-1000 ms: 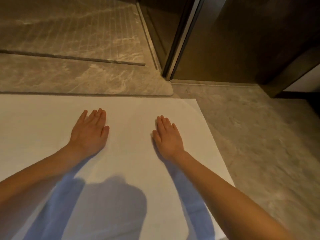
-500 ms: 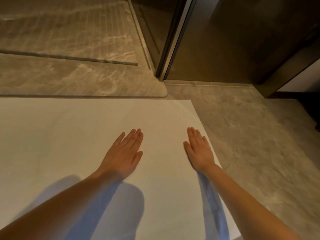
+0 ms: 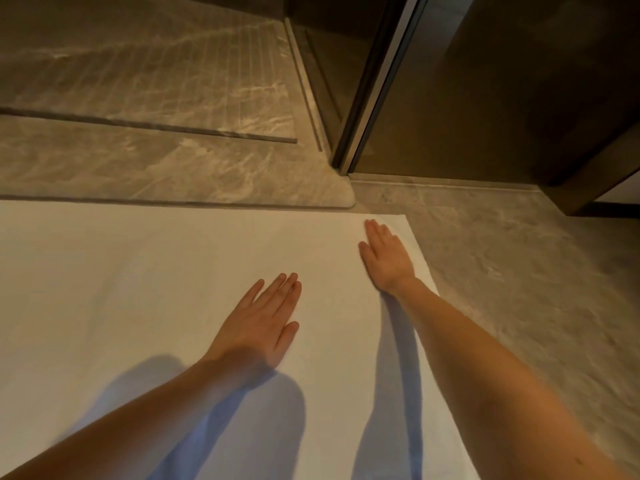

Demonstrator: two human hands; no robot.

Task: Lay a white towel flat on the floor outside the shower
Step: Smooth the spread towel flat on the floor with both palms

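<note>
A white towel (image 3: pixel 138 289) lies spread flat on the marble floor, its far edge along the raised shower threshold (image 3: pixel 173 174). My left hand (image 3: pixel 259 323) rests palm down with straight fingers near the towel's middle. My right hand (image 3: pixel 386 259) presses flat, fingers together, close to the towel's far right corner. Both forearms stretch over the towel and cast bluish shadows on it. The towel's left and near parts run out of view.
The shower floor (image 3: pixel 156 74) with fine grooves lies beyond the threshold. A dark glass door frame (image 3: pixel 374 84) stands at the threshold's right end. Bare marble floor (image 3: pixel 519 289) lies to the right of the towel, and a dark cabinet base (image 3: pixel 588 174) stands at far right.
Both hands have slid to the right across the towel, flat all the while. My right hand has reached the far right corner, and the view has shifted right.
</note>
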